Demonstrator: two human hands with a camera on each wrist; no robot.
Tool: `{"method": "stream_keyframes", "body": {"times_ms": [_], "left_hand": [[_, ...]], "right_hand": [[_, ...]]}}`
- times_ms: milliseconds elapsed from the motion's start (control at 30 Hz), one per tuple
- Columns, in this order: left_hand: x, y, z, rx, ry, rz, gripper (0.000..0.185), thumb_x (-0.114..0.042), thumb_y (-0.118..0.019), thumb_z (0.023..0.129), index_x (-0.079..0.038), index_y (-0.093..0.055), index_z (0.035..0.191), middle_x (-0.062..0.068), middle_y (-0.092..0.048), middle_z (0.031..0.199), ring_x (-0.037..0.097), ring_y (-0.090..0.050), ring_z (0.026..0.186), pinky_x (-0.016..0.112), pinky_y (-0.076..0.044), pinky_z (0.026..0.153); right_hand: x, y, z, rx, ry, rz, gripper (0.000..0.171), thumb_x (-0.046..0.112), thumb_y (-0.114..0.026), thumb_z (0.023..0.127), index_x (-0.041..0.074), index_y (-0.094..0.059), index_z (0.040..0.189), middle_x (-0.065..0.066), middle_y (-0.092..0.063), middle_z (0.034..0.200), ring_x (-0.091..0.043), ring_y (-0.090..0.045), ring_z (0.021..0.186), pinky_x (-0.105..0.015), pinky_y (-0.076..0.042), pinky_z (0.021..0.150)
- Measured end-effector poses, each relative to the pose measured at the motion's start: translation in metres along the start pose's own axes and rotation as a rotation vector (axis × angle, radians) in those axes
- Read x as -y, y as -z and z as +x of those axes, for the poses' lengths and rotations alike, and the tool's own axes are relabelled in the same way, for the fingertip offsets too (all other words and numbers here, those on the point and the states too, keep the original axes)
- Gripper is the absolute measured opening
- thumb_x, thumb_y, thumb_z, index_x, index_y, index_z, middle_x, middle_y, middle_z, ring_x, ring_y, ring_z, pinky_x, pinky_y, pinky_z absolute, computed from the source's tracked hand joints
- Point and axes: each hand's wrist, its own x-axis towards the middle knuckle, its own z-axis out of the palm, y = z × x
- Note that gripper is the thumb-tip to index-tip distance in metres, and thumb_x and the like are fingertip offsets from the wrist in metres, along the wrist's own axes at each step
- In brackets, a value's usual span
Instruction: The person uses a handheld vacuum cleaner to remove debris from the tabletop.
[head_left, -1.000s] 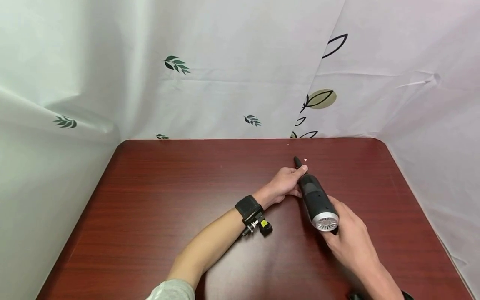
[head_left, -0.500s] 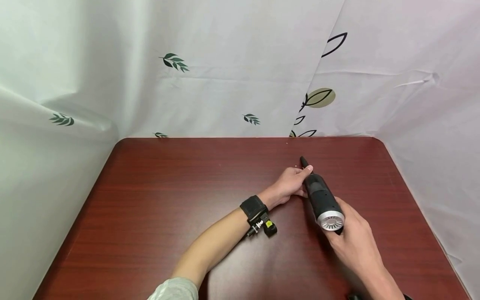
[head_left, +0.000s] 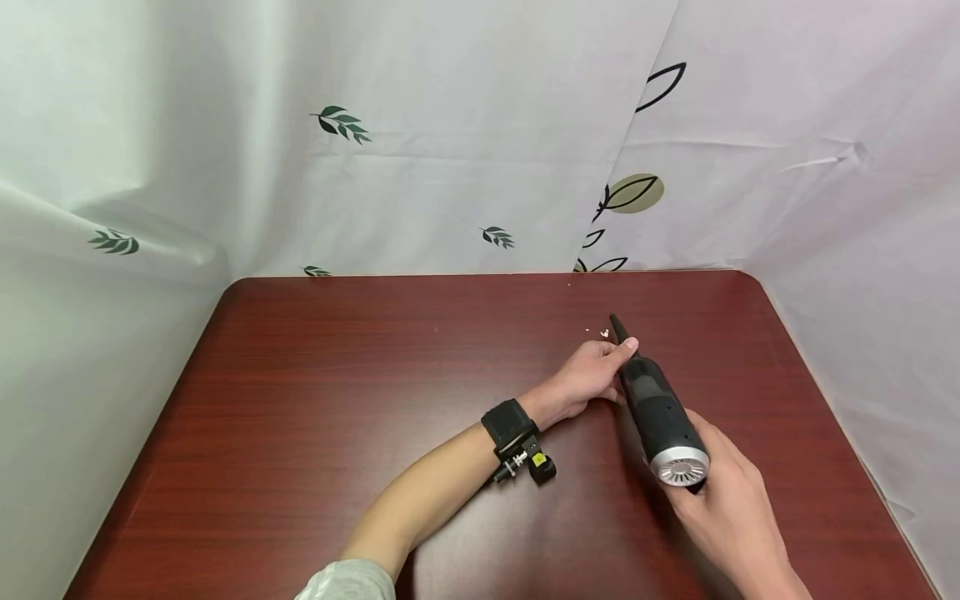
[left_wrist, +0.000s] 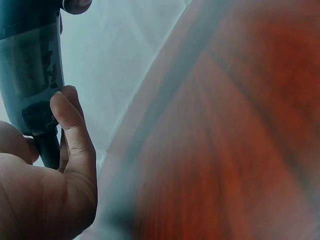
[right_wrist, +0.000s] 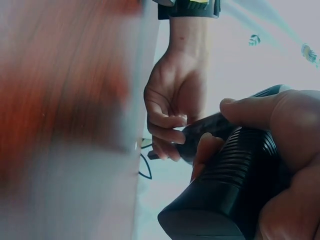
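A black handheld vacuum cleaner (head_left: 660,412) with a silver vented end points away from me over the right half of the table. My right hand (head_left: 731,500) grips its ribbed handle (right_wrist: 235,167), fingers wrapped round it. At the front, my left hand (head_left: 588,375) holds the narrow nozzle (head_left: 618,327) near its base, thumb on one side and fingers on the other. In the left wrist view the dark translucent dust cup (left_wrist: 32,70) shows just above those fingers. White scraps (head_left: 604,333) lie on the table left of the nozzle tip.
The reddish-brown wooden table (head_left: 315,400) has rounded far corners. A white leaf-printed curtain (head_left: 420,183) hangs along its back and sides. A tiny white speck (head_left: 569,285) lies near the back edge. A black wrist camera strap (head_left: 510,427) is on my left wrist.
Both hands and the vacuum cleaner have shifted right and a little nearer to me. White scraps seen right of the nozzle at first now show on its left.
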Motion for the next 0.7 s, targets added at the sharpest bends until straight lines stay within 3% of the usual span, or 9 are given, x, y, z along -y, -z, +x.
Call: {"method": "stream_keyframes", "body": {"times_ms": [133,400,700], "left_hand": [[0.000,-0.003,-0.008,0.025,0.010,-0.008,0.041,-0.041,-0.060,0.110,-0.004,-0.070,0.096,0.009,-0.071,0.075,0.019,-0.065,0.055,0.026,-0.058,0.050],[0.007,-0.002,-0.011,0.035,0.050,-0.079,0.038,-0.040,-0.061,0.109,-0.006,-0.068,0.096,0.009,-0.072,0.078,0.017,-0.063,0.052,0.026,-0.056,0.047],[0.011,0.002,-0.010,0.036,0.061,-0.097,0.039,-0.039,-0.060,0.110,-0.004,-0.069,0.094,0.009,-0.071,0.078,0.017,-0.064,0.054,0.025,-0.056,0.047]], "right_hand": [[0.001,0.004,-0.006,-0.016,-0.008,0.019,0.074,0.005,-0.093,0.076,0.005,-0.062,0.143,-0.015,-0.070,0.128,-0.032,-0.068,0.108,-0.001,-0.033,0.090],[-0.003,0.006,-0.009,-0.012,-0.009,0.074,0.067,0.006,-0.094,0.077,0.011,-0.067,0.138,-0.007,-0.074,0.121,0.007,-0.059,0.107,-0.001,-0.038,0.090],[-0.005,0.003,-0.006,0.024,-0.030,0.069,0.064,0.014,-0.094,0.082,0.013,-0.067,0.139,-0.007,-0.075,0.121,0.001,-0.063,0.105,-0.002,-0.040,0.086]]}}
